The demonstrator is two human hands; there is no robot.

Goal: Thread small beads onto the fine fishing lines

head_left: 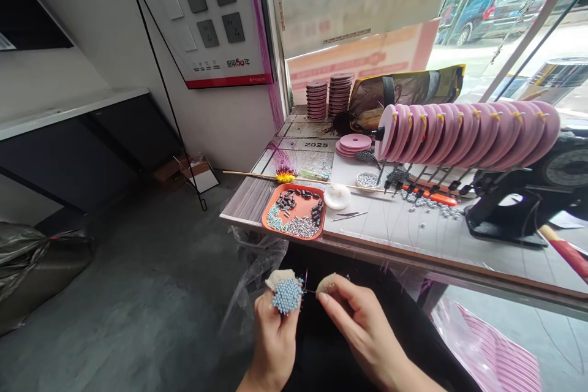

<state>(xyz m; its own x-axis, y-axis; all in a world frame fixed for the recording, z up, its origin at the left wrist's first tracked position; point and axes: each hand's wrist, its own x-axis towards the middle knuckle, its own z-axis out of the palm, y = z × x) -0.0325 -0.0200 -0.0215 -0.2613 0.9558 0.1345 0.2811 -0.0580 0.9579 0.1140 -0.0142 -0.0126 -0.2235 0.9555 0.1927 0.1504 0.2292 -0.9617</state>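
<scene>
My left hand point(277, 338) is closed around a bunch of small blue-grey round-headed pieces point(288, 296), their heads packed into a dome facing up. Pale cloth-like wrapping point(279, 278) shows at the fingertips behind the bunch. Thin dark strands stick out of its right side. Just to the right, my right hand point(362, 321) pinches a fine thread or wire point(310, 291) between thumb and index finger. It runs toward the bunch; its exact kind is too small to tell. A pale cover point(327, 283) sits on the right index fingertip. Both hands are above my dark-clothed lap.
On the table, an orange tray point(294, 188) holds black, teal and silvery small parts. Beside it lie a white round pad point(337, 196) and tweezers point(349, 216). A rack of pink discs point(468, 135) stands at right, near scattered grey beads point(432, 205). Plastic sheeting point(257, 263) hangs under the edge.
</scene>
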